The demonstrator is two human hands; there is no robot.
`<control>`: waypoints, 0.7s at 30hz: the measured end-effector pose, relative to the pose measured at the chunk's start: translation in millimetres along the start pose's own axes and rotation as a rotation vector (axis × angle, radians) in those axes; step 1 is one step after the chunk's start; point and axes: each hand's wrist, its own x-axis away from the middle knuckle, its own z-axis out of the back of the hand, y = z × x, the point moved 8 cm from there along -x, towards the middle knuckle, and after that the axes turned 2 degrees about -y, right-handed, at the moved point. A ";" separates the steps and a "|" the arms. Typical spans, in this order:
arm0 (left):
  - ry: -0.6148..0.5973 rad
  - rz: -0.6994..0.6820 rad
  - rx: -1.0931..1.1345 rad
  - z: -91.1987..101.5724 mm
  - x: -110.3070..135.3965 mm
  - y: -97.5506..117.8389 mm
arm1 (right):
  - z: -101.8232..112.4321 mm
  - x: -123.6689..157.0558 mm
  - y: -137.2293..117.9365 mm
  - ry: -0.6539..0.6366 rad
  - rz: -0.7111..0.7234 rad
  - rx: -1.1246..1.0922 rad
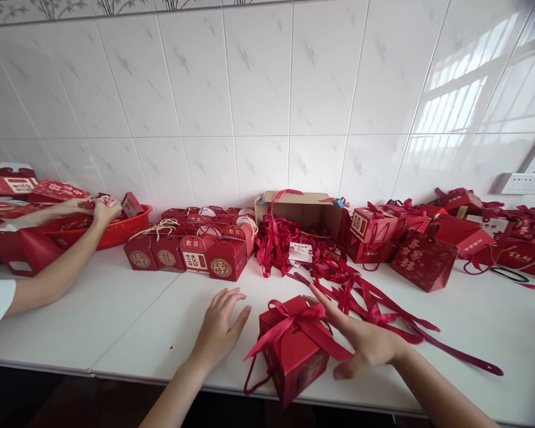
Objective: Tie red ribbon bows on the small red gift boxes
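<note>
A red gift box (294, 351) tied with a red ribbon bow (301, 318) stands near the front edge of the white counter (116, 315). My right hand (361, 342) rests against the box's right side, fingers stretched out, holding nothing. To the left of the box, my left hand (220, 327) hovers flat over the counter with fingers spread, a little apart from the box.
Loose red ribbons (365, 303) trail right of the box. A cardboard carton (303, 208) sits by the tiled wall. Rows of red boxes (196, 246) stand at centre-left, more red boxes (423, 258) at right. Another person's hands (93, 208) reach into a red basin (116, 232) at left.
</note>
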 end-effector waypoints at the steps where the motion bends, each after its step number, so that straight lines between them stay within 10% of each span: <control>1: -0.025 0.015 -0.144 -3.2 0.4 -8.7 | -3.2 -2.1 -1.4 -0.003 0.001 0.026; 10: -0.122 0.038 -0.409 -13.2 2.4 -14.6 | 12.3 26.8 -18.2 0.396 0.042 0.137; 18: -0.074 0.007 -0.376 -10.5 0.9 -14.8 | 89.8 212.4 9.4 1.667 -0.363 -0.106; 21: -0.070 0.000 -0.378 -9.8 -0.1 -14.8 | 90.5 254.1 15.5 1.908 -0.594 -0.091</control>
